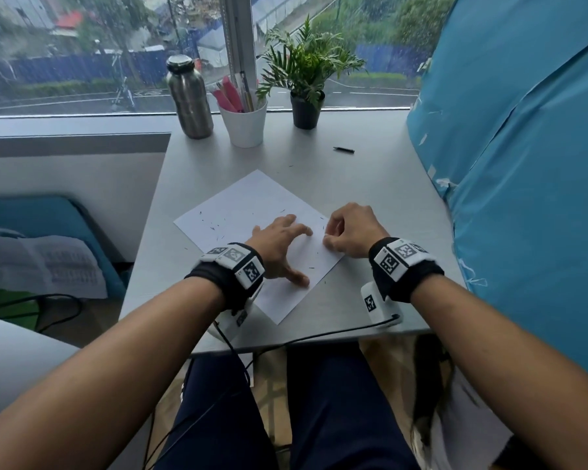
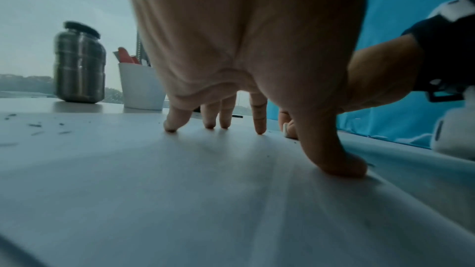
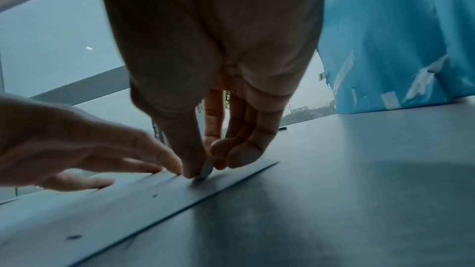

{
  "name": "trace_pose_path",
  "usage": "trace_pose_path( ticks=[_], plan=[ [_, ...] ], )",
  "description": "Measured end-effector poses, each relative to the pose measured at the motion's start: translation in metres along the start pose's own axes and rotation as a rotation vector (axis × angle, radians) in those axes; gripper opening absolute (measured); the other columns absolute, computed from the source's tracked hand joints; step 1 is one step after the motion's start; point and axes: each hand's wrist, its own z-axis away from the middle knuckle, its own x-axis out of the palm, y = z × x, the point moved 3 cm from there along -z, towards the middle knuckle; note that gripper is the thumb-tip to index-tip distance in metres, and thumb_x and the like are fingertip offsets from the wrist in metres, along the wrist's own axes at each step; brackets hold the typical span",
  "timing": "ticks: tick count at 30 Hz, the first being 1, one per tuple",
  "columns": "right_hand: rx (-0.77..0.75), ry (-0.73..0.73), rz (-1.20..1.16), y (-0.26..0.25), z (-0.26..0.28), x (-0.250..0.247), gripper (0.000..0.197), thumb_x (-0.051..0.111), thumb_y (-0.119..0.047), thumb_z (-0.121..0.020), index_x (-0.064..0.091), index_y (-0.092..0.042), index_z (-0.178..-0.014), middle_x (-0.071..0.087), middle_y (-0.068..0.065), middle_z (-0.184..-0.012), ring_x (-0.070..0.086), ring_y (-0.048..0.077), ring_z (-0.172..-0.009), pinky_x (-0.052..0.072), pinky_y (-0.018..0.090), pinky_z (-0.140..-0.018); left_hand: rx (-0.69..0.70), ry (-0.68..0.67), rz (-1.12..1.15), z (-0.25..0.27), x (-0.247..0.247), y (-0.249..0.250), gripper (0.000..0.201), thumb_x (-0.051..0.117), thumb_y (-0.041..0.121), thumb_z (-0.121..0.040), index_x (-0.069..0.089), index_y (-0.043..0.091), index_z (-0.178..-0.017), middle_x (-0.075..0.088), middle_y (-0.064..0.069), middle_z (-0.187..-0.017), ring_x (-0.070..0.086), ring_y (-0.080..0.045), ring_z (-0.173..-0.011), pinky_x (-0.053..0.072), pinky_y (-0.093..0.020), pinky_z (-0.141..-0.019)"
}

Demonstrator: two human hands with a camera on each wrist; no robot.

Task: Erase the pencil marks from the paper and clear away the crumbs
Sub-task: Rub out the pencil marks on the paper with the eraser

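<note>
The paper (image 1: 252,212) lies flat on the surface (image 1: 370,184), nearer the person than the white cup (image 1: 243,125). The left hand (image 1: 279,245) spreads straight fingers on it, pinning it. The right hand (image 1: 350,232) pinches a small pale eraser (image 3: 207,170) against the sheet's edge. Paper looks thin and limp, likely to buckle; hold close beside the rubbing. Crumbs (image 1: 214,225) lie scattered left of the hands.

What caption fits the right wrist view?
Right hand pinches a small eraser against the paper near its edge while left hand presses it flat.
</note>
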Motion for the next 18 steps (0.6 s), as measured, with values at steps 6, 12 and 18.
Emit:
trace_pose_path(
  ticks=[6,12,18],
  plan=[
    [-0.072,-0.042,-0.007,-0.018,0.015,0.013,0.003,0.075,-0.018,-0.070,0.073,-0.018,-0.072,0.066,-0.004,-0.071,0.063,0.013,-0.069,0.049,0.022,-0.062,-0.077,-0.148,-0.073,-0.010,-0.004,0.004,0.116,0.087,0.055,-0.060,0.016,0.046,-0.152,-0.010,-0.003,-0.164,-0.012,-0.023,-0.150,0.004,-0.067,-0.113],
    [-0.073,-0.086,-0.066,-0.009,0.004,0.002,0.008,0.079,-0.021,-0.069,0.077,-0.016,-0.075,0.068,-0.005,-0.068,0.059,0.006,-0.062,0.039,0.006,-0.053,-0.080,-0.173,-0.121,-0.011,-0.005,0.002,0.120,0.088,0.058,-0.056,0.015,0.050,-0.151,-0.011,0.001,-0.164,-0.012,-0.021,-0.150,0.007,-0.065,-0.114],
    [-0.171,-0.133,-0.055,-0.025,0.024,0.018,0.006,0.077,-0.017,-0.069,0.076,-0.015,-0.074,0.069,-0.004,-0.069,0.062,0.008,-0.063,0.049,0.016,-0.060,-0.084,-0.184,-0.158,-0.013,-0.007,0.004,0.122,0.088,0.055,-0.057,0.014,0.045,-0.152,-0.011,0.000,-0.164,-0.012,-0.023,-0.150,0.011,-0.065,-0.115]
  ],
)
